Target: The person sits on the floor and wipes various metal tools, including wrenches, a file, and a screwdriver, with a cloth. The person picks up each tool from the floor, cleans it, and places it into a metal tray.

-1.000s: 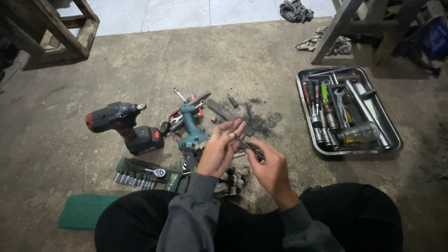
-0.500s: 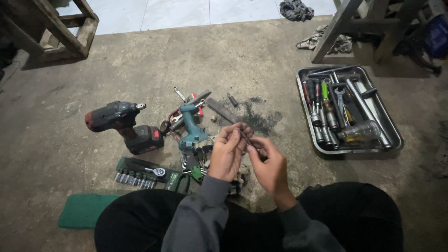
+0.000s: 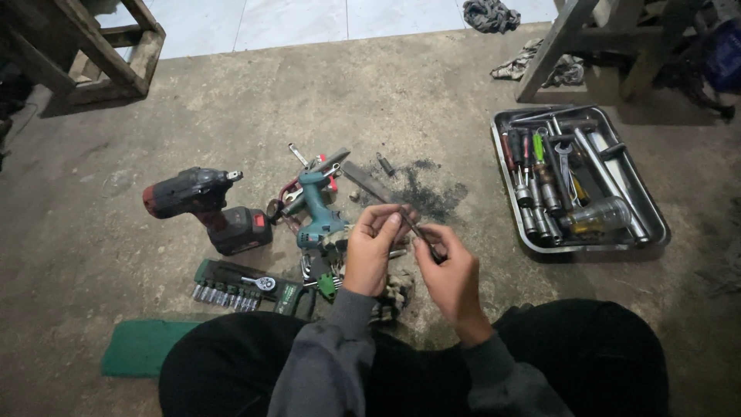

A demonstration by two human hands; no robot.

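Slim dark metal rod (image 3: 417,229), just right of the teal drill (image 3: 318,212): pinched between left hand (image 3: 370,251) and right hand (image 3: 451,274) (likely light, stiff, slippery; best held at its ends).

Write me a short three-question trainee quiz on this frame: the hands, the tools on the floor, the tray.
1. True or false: both hands grip one thin dark metal rod.
2. Which tool lies nearest the left hand? A) the teal cordless drill B) the red-and-black impact driver C) the metal tray
3. What lies on the concrete floor just left of the person's knee, beside the green socket set?

Key
1. True: the left hand holds the upper end, the right hand the lower.
2. A.
3. A flat green pad.
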